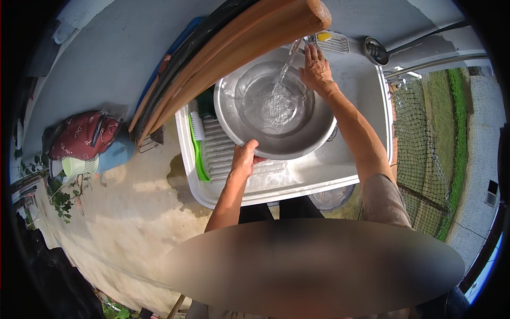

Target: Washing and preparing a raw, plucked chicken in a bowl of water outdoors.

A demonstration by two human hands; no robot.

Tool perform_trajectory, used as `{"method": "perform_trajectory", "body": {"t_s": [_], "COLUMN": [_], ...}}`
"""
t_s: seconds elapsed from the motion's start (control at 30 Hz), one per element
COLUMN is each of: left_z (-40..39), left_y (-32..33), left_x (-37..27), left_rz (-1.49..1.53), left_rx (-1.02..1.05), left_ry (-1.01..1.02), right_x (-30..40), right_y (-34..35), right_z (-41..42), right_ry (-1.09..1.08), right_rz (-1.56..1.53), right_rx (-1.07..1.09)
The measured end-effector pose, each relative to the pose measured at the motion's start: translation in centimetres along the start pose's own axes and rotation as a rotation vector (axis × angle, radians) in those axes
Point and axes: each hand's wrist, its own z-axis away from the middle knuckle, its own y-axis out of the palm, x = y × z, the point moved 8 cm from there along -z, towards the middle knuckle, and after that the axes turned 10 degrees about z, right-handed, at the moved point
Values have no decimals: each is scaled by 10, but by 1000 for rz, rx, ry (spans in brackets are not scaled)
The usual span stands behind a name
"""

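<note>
A wide stainless steel basin [287,147] rests in the outdoor laundry sink [279,179], tilted slightly. Clear water [281,73] streams from a tap into it and splashes at its middle. My left hand [246,157] grips the basin's near left rim, thumb on top. At the upper right, my right hand [316,69] is up by the tap, over the basin's far right rim, with its fingers stretched out; the tap is partly hidden behind it. A green-handled scrub brush [197,147] with white bristles lies on the ribbed washboard left of the basin.
Large brown pipes [239,60] lean across the upper left of the sink. A soap rack [336,43] holding a yellow piece and a metal ladle or strainer [375,51] sit along the back edge. A maroon bag [83,133] lies by a blue bucket [117,151] at left.
</note>
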Motion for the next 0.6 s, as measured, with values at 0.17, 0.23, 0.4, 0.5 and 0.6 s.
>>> {"method": "perform_trajectory", "body": {"t_s": [0.17, 0.23, 0.4, 0.5, 0.6], "left_z": [-2, -1, -2, 0, -3], "left_y": [3, 2, 2, 2, -2], "left_x": [2, 2, 1, 0, 2], "left_rz": [-3, 1, 2, 7, 7], "left_rx": [2, -4, 14, 6, 3], "left_ry": [-7, -9, 11, 15, 2], "right_x": [-2, -2, -1, 0, 2], "right_y": [-1, -2, -2, -2, -3], "right_z": [1, 0, 0, 1, 1], "right_ry": [9, 25, 24, 22, 21], "right_rz": [2, 25, 25, 22, 14], "right_rx": [30, 50, 59, 49, 36]}}
